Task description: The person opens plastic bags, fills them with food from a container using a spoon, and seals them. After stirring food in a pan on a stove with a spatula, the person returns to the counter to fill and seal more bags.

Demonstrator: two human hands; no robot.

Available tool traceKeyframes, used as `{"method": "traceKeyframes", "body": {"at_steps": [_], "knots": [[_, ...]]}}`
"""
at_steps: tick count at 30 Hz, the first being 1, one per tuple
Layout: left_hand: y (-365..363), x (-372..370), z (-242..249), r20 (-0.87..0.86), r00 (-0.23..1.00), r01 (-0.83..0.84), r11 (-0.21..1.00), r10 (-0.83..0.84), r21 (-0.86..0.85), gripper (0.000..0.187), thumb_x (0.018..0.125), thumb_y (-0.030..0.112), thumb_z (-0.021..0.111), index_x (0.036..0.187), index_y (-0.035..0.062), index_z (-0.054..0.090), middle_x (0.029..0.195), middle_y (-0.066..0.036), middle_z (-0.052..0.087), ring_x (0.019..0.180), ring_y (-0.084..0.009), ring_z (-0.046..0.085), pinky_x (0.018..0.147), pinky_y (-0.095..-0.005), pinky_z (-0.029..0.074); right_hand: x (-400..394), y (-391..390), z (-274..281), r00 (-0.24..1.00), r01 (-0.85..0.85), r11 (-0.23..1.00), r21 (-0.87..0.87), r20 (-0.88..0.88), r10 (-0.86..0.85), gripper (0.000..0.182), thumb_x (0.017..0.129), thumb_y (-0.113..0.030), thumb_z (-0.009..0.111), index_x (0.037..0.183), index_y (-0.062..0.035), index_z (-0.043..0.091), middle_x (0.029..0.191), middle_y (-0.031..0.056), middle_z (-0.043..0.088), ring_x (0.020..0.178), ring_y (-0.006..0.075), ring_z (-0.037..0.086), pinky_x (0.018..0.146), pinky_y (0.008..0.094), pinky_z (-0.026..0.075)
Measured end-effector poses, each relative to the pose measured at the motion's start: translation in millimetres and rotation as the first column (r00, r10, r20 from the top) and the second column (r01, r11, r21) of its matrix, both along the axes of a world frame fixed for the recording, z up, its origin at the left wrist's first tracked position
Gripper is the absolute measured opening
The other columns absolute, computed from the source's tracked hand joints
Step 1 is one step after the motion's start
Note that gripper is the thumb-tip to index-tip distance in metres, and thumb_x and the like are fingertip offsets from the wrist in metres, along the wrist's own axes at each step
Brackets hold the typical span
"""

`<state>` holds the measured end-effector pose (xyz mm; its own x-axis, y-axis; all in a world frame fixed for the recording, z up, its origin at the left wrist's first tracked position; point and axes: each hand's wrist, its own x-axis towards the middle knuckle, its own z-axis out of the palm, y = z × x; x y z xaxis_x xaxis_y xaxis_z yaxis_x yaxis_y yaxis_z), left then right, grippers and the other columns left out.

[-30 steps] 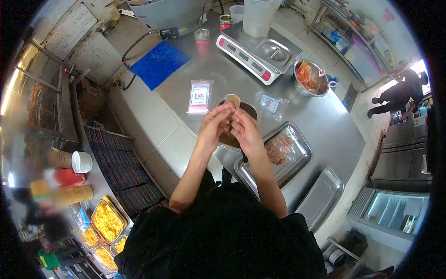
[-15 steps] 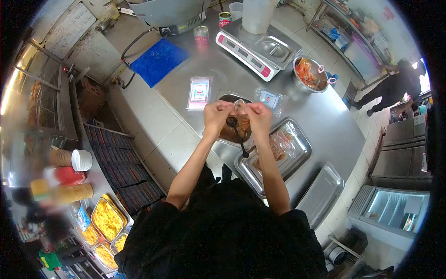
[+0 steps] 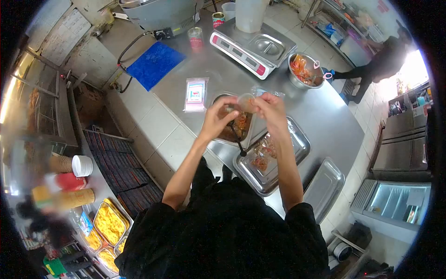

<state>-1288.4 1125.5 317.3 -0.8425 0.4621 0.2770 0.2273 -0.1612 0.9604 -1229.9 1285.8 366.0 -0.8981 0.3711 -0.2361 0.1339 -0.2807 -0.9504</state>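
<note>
A small clear bag (image 3: pixel 246 102) hangs between my hands above a deep metal pan (image 3: pixel 253 124) of reddish food in sauce. My right hand (image 3: pixel 272 111) is closed on the bag's right side. At the bag's left edge, my left hand (image 3: pixel 217 119) has its thumb and fingers apart. A black ladle (image 3: pixel 242 152) leans out of the pan. Right of the pan, a metal tray (image 3: pixel 297 158) holds filled clear bags (image 3: pixel 261 162). Behind my right hand lies a clear packet (image 3: pixel 268 93), partly hidden. A white and pink packet (image 3: pixel 195 94) lies left of the pan.
Beyond the pan stand a scale (image 3: pixel 239 56), a metal bowl (image 3: pixel 304 83) of orange-red food, a blue mat (image 3: pixel 155 65) and two cans. A flat metal tray (image 3: pixel 324 188) lies at the right. Another person (image 3: pixel 378 58) stands at the far right.
My left hand's fingers have spread from their pinch. My right hand has moved slightly right and up with the bag. The other person has moved closer to the table.
</note>
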Motion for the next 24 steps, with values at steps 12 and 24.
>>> {"method": "traceKeyframes", "body": {"at_steps": [12,24], "knots": [[18,46,18,0.107,0.987,0.101,0.98,-0.12,0.174,0.008,0.081,0.003,0.055,0.088,-0.0012,0.054,0.086,-0.003,0.055,0.079,-0.0081,0.052,0.073,-0.0209,0.041,51,1,52,0.993,-0.04,0.986,0.159,-0.102,0.057,0.009,0.072,-0.006,0.061,0.079,-0.0018,0.057,0.065,0.0005,0.055,0.06,0.0078,0.051,0.057,0.0208,0.04],[2,51,68,0.041,0.999,0.004,0.984,-0.012,0.178,0.009,0.085,0.005,0.051,0.09,-0.0009,0.047,0.079,-0.003,0.057,0.075,-0.0066,0.054,0.067,-0.0204,0.042,63,-21,55,0.931,0.199,0.91,0.364,-0.359,-0.06,0.016,0.074,-0.008,0.064,0.088,-0.0021,0.062,0.079,0.0023,0.055,0.074,0.0096,0.051,0.066,0.0226,0.04]]}}
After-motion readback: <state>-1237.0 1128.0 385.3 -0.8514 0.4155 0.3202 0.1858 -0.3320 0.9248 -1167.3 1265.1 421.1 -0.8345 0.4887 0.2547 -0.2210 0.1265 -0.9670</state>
